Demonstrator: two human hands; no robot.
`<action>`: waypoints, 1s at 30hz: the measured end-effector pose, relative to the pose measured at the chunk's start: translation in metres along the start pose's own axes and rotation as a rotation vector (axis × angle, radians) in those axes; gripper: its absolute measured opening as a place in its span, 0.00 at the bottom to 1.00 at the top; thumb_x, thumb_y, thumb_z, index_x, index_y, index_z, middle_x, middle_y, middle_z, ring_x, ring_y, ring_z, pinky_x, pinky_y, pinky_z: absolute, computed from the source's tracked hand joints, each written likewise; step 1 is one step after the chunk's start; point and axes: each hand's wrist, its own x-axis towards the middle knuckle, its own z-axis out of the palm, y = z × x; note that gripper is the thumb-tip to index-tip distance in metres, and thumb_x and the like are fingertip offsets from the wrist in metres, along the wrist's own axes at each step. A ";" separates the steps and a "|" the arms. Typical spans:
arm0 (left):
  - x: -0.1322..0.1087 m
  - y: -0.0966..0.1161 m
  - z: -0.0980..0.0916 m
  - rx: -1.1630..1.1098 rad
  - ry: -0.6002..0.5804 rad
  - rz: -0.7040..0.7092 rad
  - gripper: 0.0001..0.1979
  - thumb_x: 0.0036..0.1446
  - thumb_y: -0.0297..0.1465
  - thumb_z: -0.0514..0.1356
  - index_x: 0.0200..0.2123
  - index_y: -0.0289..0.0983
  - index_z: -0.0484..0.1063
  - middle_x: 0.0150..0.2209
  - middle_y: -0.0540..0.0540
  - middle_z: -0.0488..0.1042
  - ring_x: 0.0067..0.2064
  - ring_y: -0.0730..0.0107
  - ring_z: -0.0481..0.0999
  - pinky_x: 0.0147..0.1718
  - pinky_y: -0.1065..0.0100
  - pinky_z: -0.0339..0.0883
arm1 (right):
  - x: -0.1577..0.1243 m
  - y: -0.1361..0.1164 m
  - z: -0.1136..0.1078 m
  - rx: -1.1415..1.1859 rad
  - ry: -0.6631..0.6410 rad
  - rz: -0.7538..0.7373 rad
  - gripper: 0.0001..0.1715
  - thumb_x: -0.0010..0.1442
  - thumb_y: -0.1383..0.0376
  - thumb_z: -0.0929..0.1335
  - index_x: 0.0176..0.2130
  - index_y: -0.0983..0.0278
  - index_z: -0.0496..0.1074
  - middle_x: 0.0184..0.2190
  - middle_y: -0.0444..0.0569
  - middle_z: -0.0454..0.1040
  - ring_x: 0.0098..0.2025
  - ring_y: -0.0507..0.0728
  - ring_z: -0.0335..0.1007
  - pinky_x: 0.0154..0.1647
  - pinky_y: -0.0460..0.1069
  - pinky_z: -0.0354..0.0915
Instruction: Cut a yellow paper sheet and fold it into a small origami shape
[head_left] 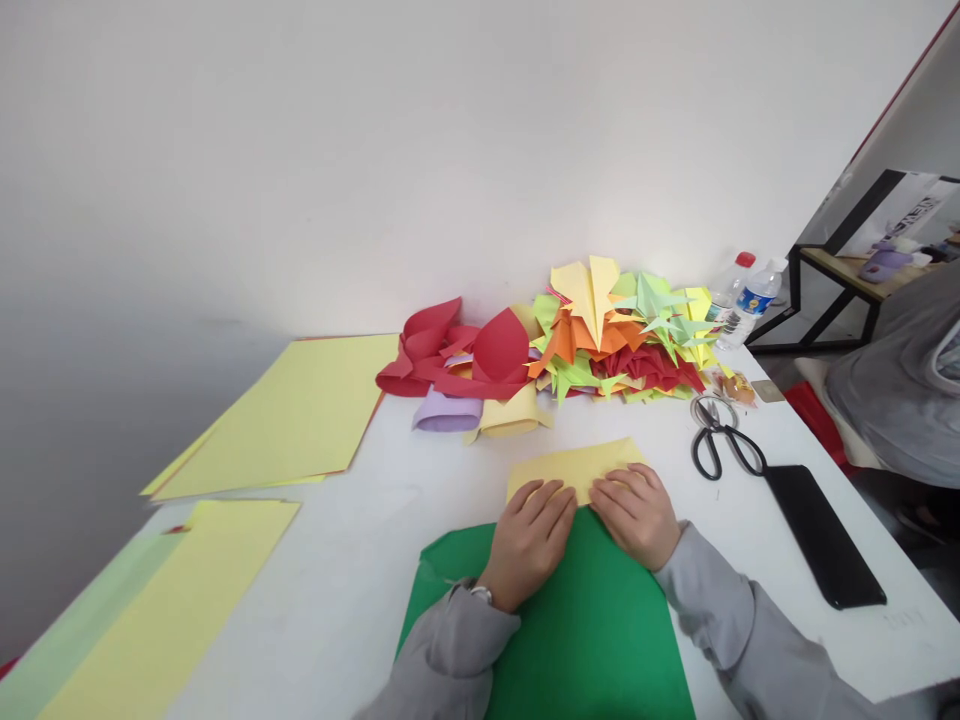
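Two bare hands in grey sleeves work side by side at a white table. The left hand, with a silver-coloured band at its wrist, lies palm down, fingers together and gently bent, their tips on a piece of pale yellow paper. The right hand mirrors it, fingers close together and slightly curved on the same paper; both thumbs are hidden, so I cannot tell whether either hand pinches it. The yellow paper sits in front of the person, at the far edge of a large green sheet that reaches beneath the forearms. Just beyond are a lilac paper roll and a cream one, below curled red paper shapes. Beside these, against the wall, rises a heap of folded paper planes in yellow, orange, green and red. To the right lie black-handled scissors and a flat black rectangular object, with two plastic bottles behind. Larger yellow sheets spread to the left. At the far right is another person in grey.
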 end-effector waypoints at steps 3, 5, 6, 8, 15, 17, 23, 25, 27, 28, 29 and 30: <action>0.000 0.004 0.003 -0.015 -0.001 0.009 0.13 0.59 0.19 0.52 0.41 0.35 0.74 0.38 0.41 0.80 0.44 0.62 0.76 0.44 0.57 0.69 | 0.000 -0.004 0.003 0.037 -0.029 -0.052 0.10 0.63 0.72 0.64 0.40 0.64 0.73 0.36 0.47 0.80 0.42 0.54 0.72 0.49 0.55 0.62; 0.000 0.005 0.004 -0.033 0.008 0.017 0.13 0.58 0.19 0.52 0.41 0.34 0.74 0.38 0.41 0.80 0.43 0.62 0.76 0.44 0.58 0.69 | -0.001 -0.006 0.005 0.050 -0.032 -0.065 0.10 0.63 0.72 0.63 0.39 0.64 0.74 0.36 0.47 0.80 0.41 0.53 0.72 0.49 0.54 0.63; -0.001 0.005 0.005 -0.042 0.012 0.020 0.13 0.58 0.18 0.52 0.41 0.34 0.74 0.38 0.41 0.80 0.43 0.63 0.77 0.43 0.58 0.69 | -0.001 -0.006 0.005 0.052 -0.030 -0.065 0.10 0.63 0.72 0.63 0.39 0.64 0.74 0.36 0.47 0.80 0.41 0.54 0.72 0.48 0.54 0.63; 0.000 0.004 0.004 -0.058 0.019 0.020 0.13 0.57 0.18 0.52 0.41 0.33 0.73 0.38 0.41 0.80 0.43 0.62 0.77 0.43 0.59 0.69 | 0.000 -0.006 0.005 0.047 -0.024 -0.061 0.09 0.62 0.72 0.64 0.38 0.64 0.74 0.35 0.47 0.79 0.40 0.54 0.72 0.48 0.54 0.63; 0.000 -0.003 -0.001 -0.061 0.058 -0.035 0.12 0.56 0.18 0.55 0.41 0.35 0.72 0.37 0.43 0.80 0.42 0.62 0.78 0.43 0.59 0.68 | -0.001 0.003 -0.002 -0.003 0.004 -0.014 0.10 0.59 0.73 0.65 0.40 0.65 0.73 0.35 0.48 0.79 0.41 0.56 0.72 0.47 0.55 0.61; -0.001 -0.006 -0.002 -0.048 0.077 -0.045 0.12 0.55 0.18 0.56 0.40 0.35 0.72 0.37 0.43 0.80 0.42 0.62 0.78 0.42 0.60 0.68 | -0.002 0.008 -0.004 -0.018 0.003 0.001 0.11 0.58 0.74 0.65 0.41 0.64 0.73 0.35 0.48 0.79 0.41 0.56 0.72 0.47 0.56 0.61; -0.002 -0.017 -0.009 0.001 0.109 -0.071 0.12 0.54 0.18 0.58 0.40 0.35 0.73 0.36 0.43 0.81 0.41 0.62 0.79 0.41 0.60 0.69 | -0.009 0.024 -0.009 -0.066 0.030 0.053 0.14 0.57 0.75 0.65 0.41 0.63 0.73 0.36 0.48 0.80 0.41 0.56 0.72 0.48 0.56 0.60; -0.002 -0.019 -0.011 0.012 0.112 -0.078 0.12 0.54 0.18 0.57 0.40 0.36 0.73 0.36 0.44 0.81 0.40 0.62 0.79 0.40 0.61 0.69 | -0.010 0.029 -0.010 -0.080 0.036 0.068 0.15 0.56 0.75 0.64 0.41 0.63 0.73 0.36 0.48 0.80 0.41 0.56 0.72 0.48 0.56 0.60; -0.002 -0.021 -0.013 0.017 0.109 -0.086 0.13 0.55 0.19 0.57 0.41 0.36 0.73 0.35 0.44 0.81 0.40 0.63 0.79 0.40 0.61 0.69 | -0.010 0.032 -0.011 -0.094 0.034 0.082 0.15 0.56 0.76 0.64 0.41 0.63 0.73 0.36 0.48 0.80 0.41 0.56 0.72 0.48 0.56 0.60; -0.003 -0.021 -0.013 0.020 0.107 -0.092 0.13 0.55 0.19 0.57 0.42 0.36 0.73 0.35 0.44 0.81 0.40 0.62 0.79 0.41 0.61 0.69 | -0.010 0.033 -0.012 -0.101 0.035 0.088 0.15 0.56 0.76 0.64 0.41 0.62 0.73 0.36 0.48 0.80 0.41 0.56 0.72 0.48 0.55 0.60; -0.003 -0.022 -0.013 0.023 0.107 -0.095 0.13 0.55 0.19 0.57 0.42 0.36 0.73 0.35 0.44 0.81 0.40 0.62 0.79 0.41 0.61 0.69 | -0.010 0.034 -0.013 -0.106 0.037 0.093 0.15 0.56 0.76 0.64 0.41 0.62 0.73 0.36 0.48 0.80 0.41 0.56 0.72 0.48 0.55 0.60; -0.004 -0.022 -0.013 0.027 0.110 -0.096 0.13 0.54 0.19 0.58 0.42 0.36 0.73 0.36 0.44 0.81 0.40 0.62 0.79 0.41 0.61 0.69 | -0.011 0.035 -0.013 -0.111 0.041 0.098 0.15 0.56 0.76 0.64 0.41 0.62 0.73 0.36 0.47 0.80 0.40 0.56 0.72 0.48 0.55 0.60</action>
